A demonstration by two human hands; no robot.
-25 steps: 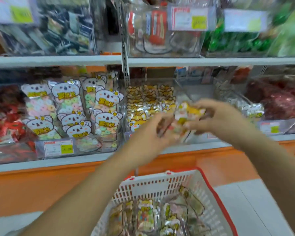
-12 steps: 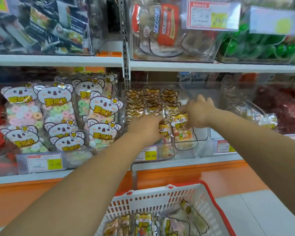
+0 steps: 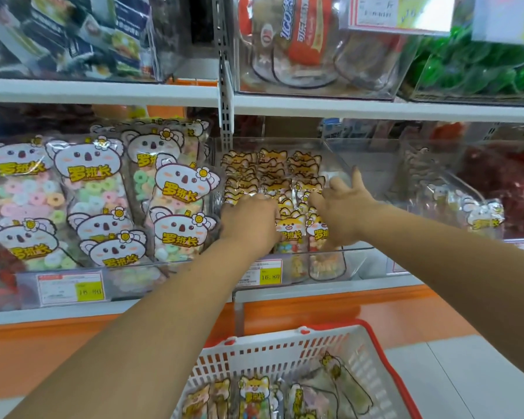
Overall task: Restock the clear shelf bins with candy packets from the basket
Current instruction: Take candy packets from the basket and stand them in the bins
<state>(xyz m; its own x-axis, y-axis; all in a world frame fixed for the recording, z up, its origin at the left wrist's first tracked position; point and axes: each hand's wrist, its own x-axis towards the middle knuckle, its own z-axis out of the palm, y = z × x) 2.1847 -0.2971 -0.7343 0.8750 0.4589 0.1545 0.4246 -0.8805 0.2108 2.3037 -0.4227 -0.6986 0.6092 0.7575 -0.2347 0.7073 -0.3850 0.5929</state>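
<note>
A clear shelf bin [image 3: 345, 250] on the middle shelf holds rows of fox-topped candy packets [image 3: 290, 229]. Both my hands reach into it. My left hand [image 3: 250, 220] lies on the left rows with its fingers curled down among the packets, so its grip is hidden. My right hand [image 3: 342, 208] rests against the right front packets with fingers spread and thumb raised. Below, the white basket with a red rim [image 3: 285, 350] holds several more fox packets [image 3: 254, 391].
A bin of koala-topped ring candy packets [image 3: 176, 192] stands to the left. To the right is a clear bin [image 3: 436, 176] with a few packets [image 3: 481, 213]. The upper shelf edge [image 3: 103, 92] overhangs the bins. A yellow price tag [image 3: 270, 275] hangs at the front.
The packets I carried up from over the basket now stand in the bin's front rows. My right hand has let go and spread its fingers; the view has moved closer.
</note>
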